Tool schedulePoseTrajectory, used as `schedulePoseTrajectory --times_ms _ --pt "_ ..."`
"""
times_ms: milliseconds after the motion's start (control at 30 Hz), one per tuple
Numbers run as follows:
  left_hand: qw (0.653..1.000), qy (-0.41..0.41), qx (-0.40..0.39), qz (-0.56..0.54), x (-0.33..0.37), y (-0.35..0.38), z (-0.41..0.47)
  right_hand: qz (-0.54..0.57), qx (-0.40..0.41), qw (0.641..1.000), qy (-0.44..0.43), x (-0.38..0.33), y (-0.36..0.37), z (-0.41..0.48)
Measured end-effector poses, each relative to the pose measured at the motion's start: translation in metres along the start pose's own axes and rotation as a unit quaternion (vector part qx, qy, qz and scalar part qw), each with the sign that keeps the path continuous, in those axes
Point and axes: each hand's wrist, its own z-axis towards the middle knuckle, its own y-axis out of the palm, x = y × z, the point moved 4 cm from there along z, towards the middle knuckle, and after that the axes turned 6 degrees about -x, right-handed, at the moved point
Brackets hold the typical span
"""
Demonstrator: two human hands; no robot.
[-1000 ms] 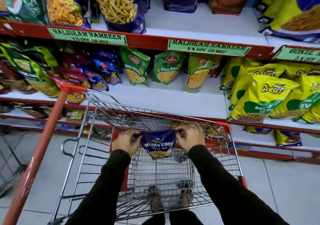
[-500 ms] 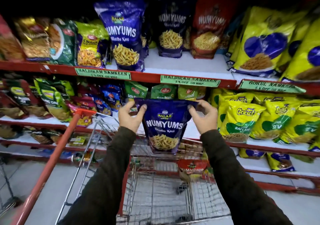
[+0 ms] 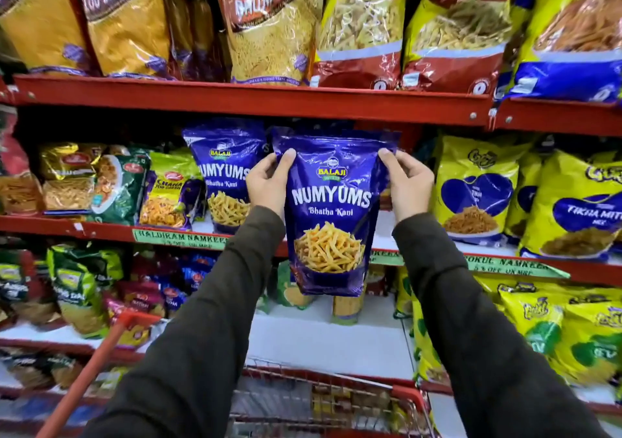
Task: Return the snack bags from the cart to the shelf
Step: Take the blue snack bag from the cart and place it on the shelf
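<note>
I hold a purple Numyums snack bag (image 3: 328,222) upright in front of the middle shelf (image 3: 101,230). My left hand (image 3: 269,181) pinches its upper left corner and my right hand (image 3: 409,185) pinches its upper right corner. Its top reaches just under the red shelf rail (image 3: 252,102) above. A matching purple Numyums bag (image 3: 223,175) stands on the shelf just to the left. The wire cart (image 3: 323,400) with its red rim sits below my arms; snack packs show blurrily inside it.
Yellow Gokul bags (image 3: 478,192) fill the shelf to the right. Green and gold Haldiram packs (image 3: 111,185) stand to the left. Large bags (image 3: 269,23) line the top shelf. The cart's red handle (image 3: 97,367) slants at lower left. White shelf board (image 3: 319,340) lies below.
Both hands lifted the purple bag out of the cart and up to the middle shelf level. The view tilted upward, so the cart dropped to the bottom edge.
</note>
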Motion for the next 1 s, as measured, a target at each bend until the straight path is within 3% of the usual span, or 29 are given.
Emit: schedulePoseTrajectory --times_ms 200,433,667,767,900,1000 --pt "0.999 -0.034 0.022 0.021 -0.011 0.025 0.065 -0.033 -0.008 0.999 0.022 0.007 0.022 0.069" --pt "0.994 -0.041 0.088 0.047 -0.031 0.037 0.118 -0.080 0.045 0.993 0.068 0.043 0.029 0.124" --pt "0.989 -0.063 0.128 0.022 -0.063 0.033 0.131 -0.079 0.006 0.993 0.083 0.086 0.044 0.131" --pt "0.989 -0.085 0.084 0.082 -0.075 0.032 0.129 -0.102 -0.056 0.983 0.139 0.108 0.046 0.122" --pt "0.968 -0.195 0.010 0.155 -0.111 0.011 0.096 -0.117 -0.238 0.929 0.259 0.149 0.038 0.080" --pt "0.946 -0.251 -0.047 0.197 -0.138 -0.007 0.079 -0.082 -0.250 0.923 0.280 0.167 0.035 0.062"
